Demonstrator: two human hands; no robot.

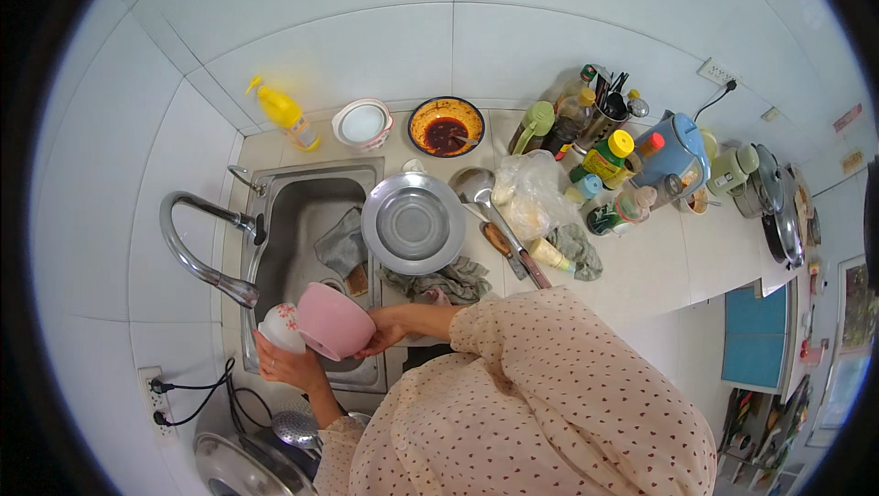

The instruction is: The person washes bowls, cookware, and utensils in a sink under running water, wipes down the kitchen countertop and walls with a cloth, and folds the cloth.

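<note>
Over the near end of the steel sink (374,376), my left hand (292,365) holds a white bowl (283,328) with red flower marks. My right hand (386,331) grips a pink bowl (334,321) by its right side. The two bowls meet or overlap in view, both tilted; their insides are hidden. Inside the sink lie a grey cloth (343,245) and a brown sponge or scrubber (356,281) near the drain. A round metal basin (413,223) rests at the sink's right edge, beside a crumpled green-grey cloth (457,281).
A curved faucet (199,273) reaches over the sink's left side. Behind stand a yellow pump bottle (281,110), a white lidded pot (362,124) and an enamel bowl of dark sauce (446,132). To the right are a ladle (498,214), a knife (505,249), a plastic bag (532,194) and several bottles.
</note>
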